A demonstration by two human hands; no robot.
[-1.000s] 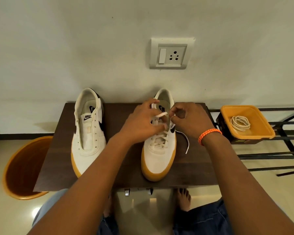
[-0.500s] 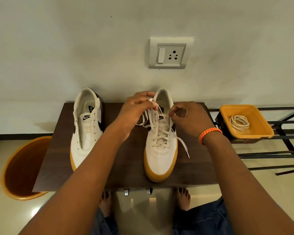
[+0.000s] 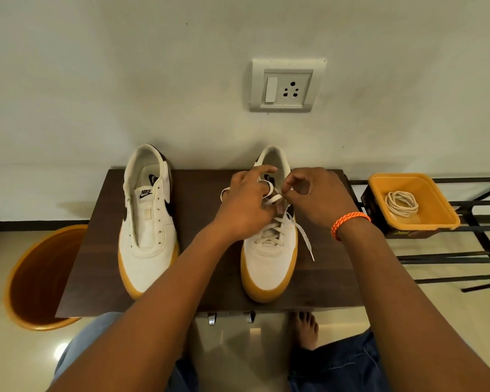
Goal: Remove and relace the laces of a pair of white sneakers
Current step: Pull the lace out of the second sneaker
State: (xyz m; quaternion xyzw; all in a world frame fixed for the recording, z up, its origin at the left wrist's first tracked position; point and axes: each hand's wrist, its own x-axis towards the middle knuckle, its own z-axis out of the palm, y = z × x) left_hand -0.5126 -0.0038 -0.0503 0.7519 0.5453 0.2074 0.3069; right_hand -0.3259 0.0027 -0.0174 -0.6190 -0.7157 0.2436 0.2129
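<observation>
Lacing is well advanced on the right sneaker (image 3: 269,258) under both hands: lace (image 3: 272,198) looped over left hand (image 3: 245,205) fingers, pinched by right hand (image 3: 313,196). Left sneaker (image 3: 147,222), beyond the left hand, is left bare; its coiled lace (image 3: 401,203) is kept in the tray (image 3: 441,219).

Since half a second ago we have brought our left hand (image 3: 245,206) down and rightward to centre frame, meeting our right hand (image 3: 317,200), and the flat white shoelace (image 3: 269,193) now loops around its finger over the right white gum-soled sneaker (image 3: 269,258).

"NIKE" with swoosh on left sneaker's tongue (image 3: 146,192)
</observation>
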